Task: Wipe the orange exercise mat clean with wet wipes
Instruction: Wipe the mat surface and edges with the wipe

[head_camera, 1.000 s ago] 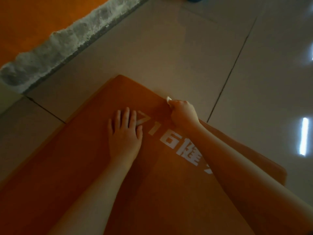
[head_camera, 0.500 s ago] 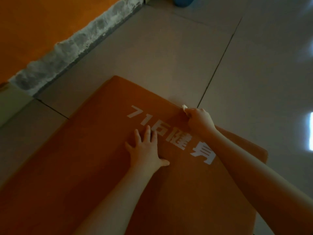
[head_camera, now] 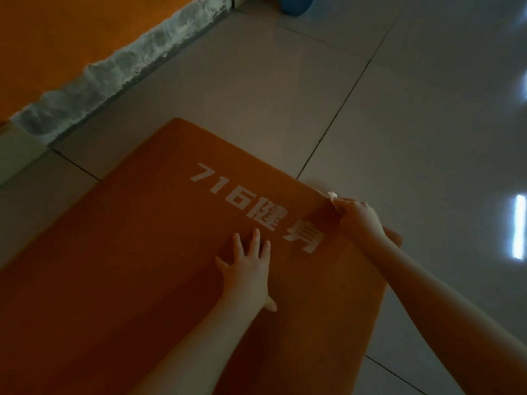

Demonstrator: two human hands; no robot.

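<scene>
Floor [head_camera: 413, 124] of large pale glossy tiles, dark grout lines; a bright streak of reflection [head_camera: 519, 226] at the right edge. Orange exercise mat [head_camera: 114, 295] lies flat on the floor, filling the lower left of the view. Long axis runs from bottom left, near the wearer, up and to the right. The far short end points away toward the open tiles, its edge slanting from a rounded corner at upper left down to a corner at right. Orange wall [head_camera: 57, 38] in the top left, with a rough grey-white strip [head_camera: 114, 72] along its foot, well apart from the mat. White lettering [head_camera: 256, 209], "716" and then characters, printed parallel to the far short edge and just inside it. Both forearms bare, reaching in from the bottom. Left grip [head_camera: 248, 275]: palm down on the mat, fingers straight and slightly spread, fingertips just short of the last printed character; holds nothing. Right grip [head_camera: 359, 218]: at the far edge of the mat near its right corner, fingers curled and pinched on a wet wipe [head_camera: 332, 195]. Mat lies under both: left one well inside it, right one on its end edge. Blue rounded object [head_camera: 295, 5] on the floor at the top, cut by the frame. Wipe: small white bunch, only a tuft showing beyond the fingertips, at the mat's edge where it meets the tile.
</scene>
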